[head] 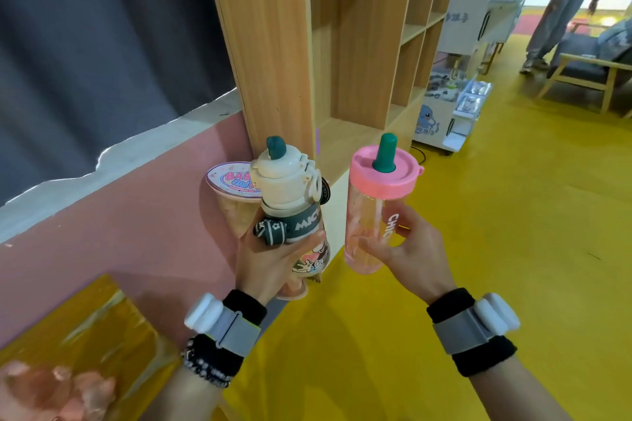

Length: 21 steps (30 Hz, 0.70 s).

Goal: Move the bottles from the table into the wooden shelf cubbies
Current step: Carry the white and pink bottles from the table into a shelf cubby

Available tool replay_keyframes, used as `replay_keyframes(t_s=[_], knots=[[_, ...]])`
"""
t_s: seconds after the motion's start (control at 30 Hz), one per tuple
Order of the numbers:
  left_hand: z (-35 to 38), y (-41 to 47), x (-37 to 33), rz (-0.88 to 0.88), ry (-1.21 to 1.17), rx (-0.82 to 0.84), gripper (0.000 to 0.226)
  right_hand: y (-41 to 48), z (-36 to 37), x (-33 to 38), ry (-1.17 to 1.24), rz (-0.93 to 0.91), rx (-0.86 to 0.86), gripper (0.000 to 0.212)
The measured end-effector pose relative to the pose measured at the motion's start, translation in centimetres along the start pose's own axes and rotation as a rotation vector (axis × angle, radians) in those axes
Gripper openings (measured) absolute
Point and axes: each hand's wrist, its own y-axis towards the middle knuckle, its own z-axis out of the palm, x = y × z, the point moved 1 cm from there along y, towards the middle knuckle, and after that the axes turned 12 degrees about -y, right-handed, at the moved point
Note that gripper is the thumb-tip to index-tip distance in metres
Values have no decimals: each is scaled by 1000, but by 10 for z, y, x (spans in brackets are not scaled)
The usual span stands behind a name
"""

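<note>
My left hand (270, 261) grips a cream-capped bottle (290, 195) with a dark green spout and a dark band, and also seems to hold a second clear cup with a "BABY" label lid (227, 179) behind it. My right hand (407, 249) holds a pink transparent bottle (371, 212) with a pink lid and green spout, upright. Both bottles are in the air in front of the wooden shelf (273, 44), whose open cubbies (359, 61) stand just beyond them. The table corner (85, 335) lies at the lower left.
Blurred pinkish objects (51, 390) lie on the yellow table at bottom left. A pink wall and grey curtain (85, 44) are on the left. Yellow floor spreads right, with a white display stand (455, 96), a wooden chair (588, 75) and a standing person (567, 3) farther back.
</note>
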Motion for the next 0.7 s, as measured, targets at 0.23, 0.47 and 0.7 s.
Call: replay_keyframes(t_s=[0.23, 0.47, 0.7], knots=[[92, 40, 13, -62, -9, -82, 57, 84, -53, -62, 38, -41, 91, 52], [145, 73, 22, -34, 49, -153, 53, 143, -69, -99, 74, -49, 122, 53], [191, 139, 48, -19, 59, -167, 58, 218, -67, -135, 56, -83, 129, 52]])
